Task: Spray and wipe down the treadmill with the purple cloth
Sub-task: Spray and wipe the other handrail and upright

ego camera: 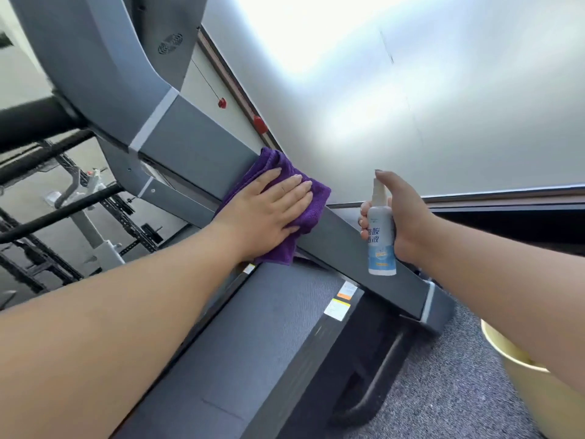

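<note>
A grey treadmill fills the view; its slanted side upright (202, 153) runs from upper left down to lower right, above the dark running belt (253, 343). My left hand (266, 207) presses flat, fingers straight, on a folded purple cloth (313, 201) laid against that upright. To the right, my right hand (402, 217) grips a small white spray bottle (381, 245) with a blue label, held upright beside the upright, with a finger on top of the nozzle.
A pale yellow bucket (519, 372) stands on the grey carpet at the lower right, partly behind my right forearm. Black weight racks and bars (63, 210) stand at the left. A white wall with red knobs (259, 123) lies behind the treadmill.
</note>
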